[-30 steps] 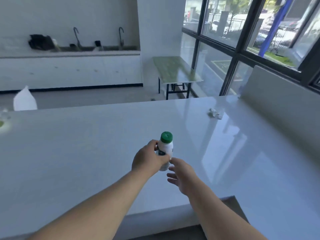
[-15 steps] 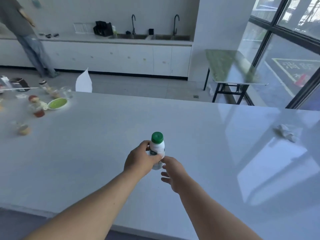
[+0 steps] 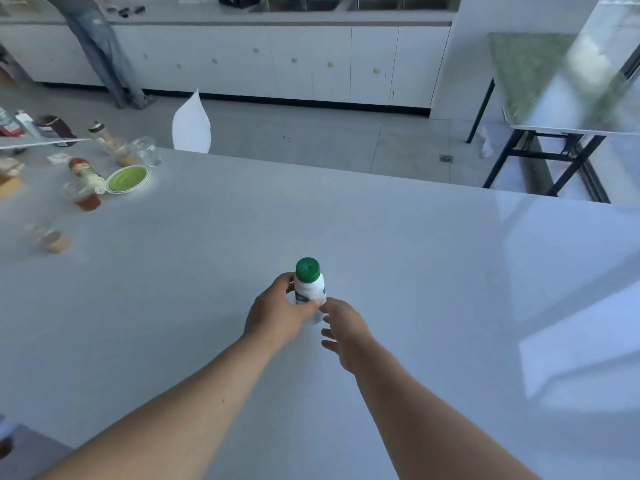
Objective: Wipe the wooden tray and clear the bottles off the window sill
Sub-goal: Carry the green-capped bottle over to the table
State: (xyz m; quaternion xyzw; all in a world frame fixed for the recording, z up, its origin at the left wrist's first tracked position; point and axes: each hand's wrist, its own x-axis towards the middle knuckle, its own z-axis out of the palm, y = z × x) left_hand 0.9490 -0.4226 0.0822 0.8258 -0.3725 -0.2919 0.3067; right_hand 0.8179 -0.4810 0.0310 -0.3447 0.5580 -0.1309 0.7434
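Over counter [image 3: 173, 306], L hand [image 3: 277, 315] grips bottle [image 3: 309, 289].

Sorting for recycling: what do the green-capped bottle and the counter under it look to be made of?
Bottle: likely opaque white plastic with a printed label and a ribbed green plastic screw cap; held in the left hand. Counter: smooth, glossy pale slab, perhaps stone or a solid-surface composite, judging by the window reflections; the exact material is unclear.

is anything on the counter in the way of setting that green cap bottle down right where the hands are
Nothing visible. The left hand holds the bottle over bare counter; the jars sit far left.
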